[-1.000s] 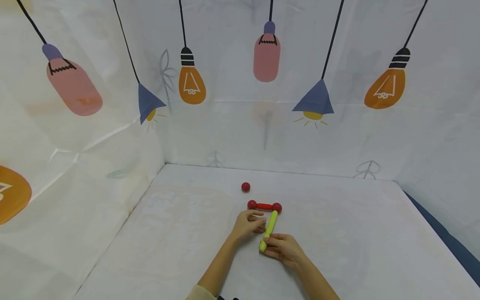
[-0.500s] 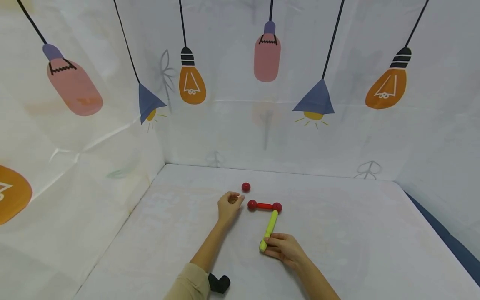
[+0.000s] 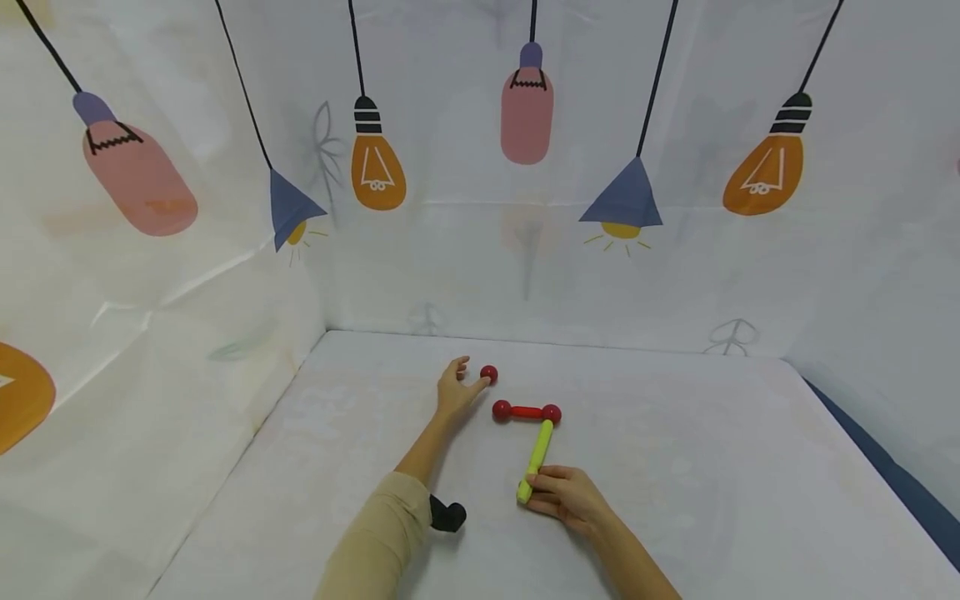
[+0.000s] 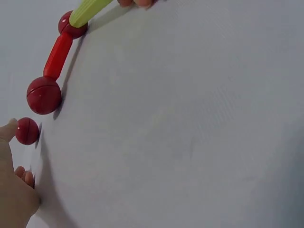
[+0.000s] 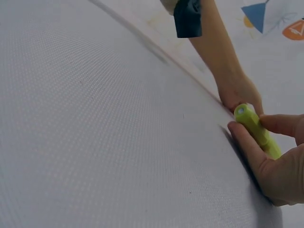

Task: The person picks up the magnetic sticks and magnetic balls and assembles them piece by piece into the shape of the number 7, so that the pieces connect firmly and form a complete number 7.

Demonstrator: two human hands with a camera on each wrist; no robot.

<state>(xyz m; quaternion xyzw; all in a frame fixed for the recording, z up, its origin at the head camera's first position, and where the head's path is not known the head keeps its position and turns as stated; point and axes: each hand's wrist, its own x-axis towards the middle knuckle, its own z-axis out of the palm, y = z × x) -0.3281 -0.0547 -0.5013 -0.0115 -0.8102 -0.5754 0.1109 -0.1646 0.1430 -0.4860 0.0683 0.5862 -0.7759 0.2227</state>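
Note:
A loose red ball (image 3: 489, 374) lies farthest back on the table. Beside it is my left hand (image 3: 455, 392), fingers spread, with the thumb at the ball's near edge; the left wrist view shows the thumb against the ball (image 4: 27, 131). A short red rod (image 3: 527, 412) links two more red balls, one at its left end (image 3: 502, 410) and one at its right (image 3: 551, 414). From the right ball a yellow-green rod (image 3: 540, 446) slants toward me. My right hand (image 3: 567, 500) pinches its near end between thumb and fingers; a small pale disc shows on the end face (image 5: 241, 110).
The table (image 3: 712, 483) has a white cover. White sheets printed with hanging lamps (image 3: 626, 196) stand behind it and on the left. A black wrist mount (image 3: 447, 514) sticks out at my left sleeve (image 3: 382, 533).
My left hand has left the yellow-green rod and moved left and away from me to the loose ball, its fingers opening. The right hand keeps its grip on the rod in place.

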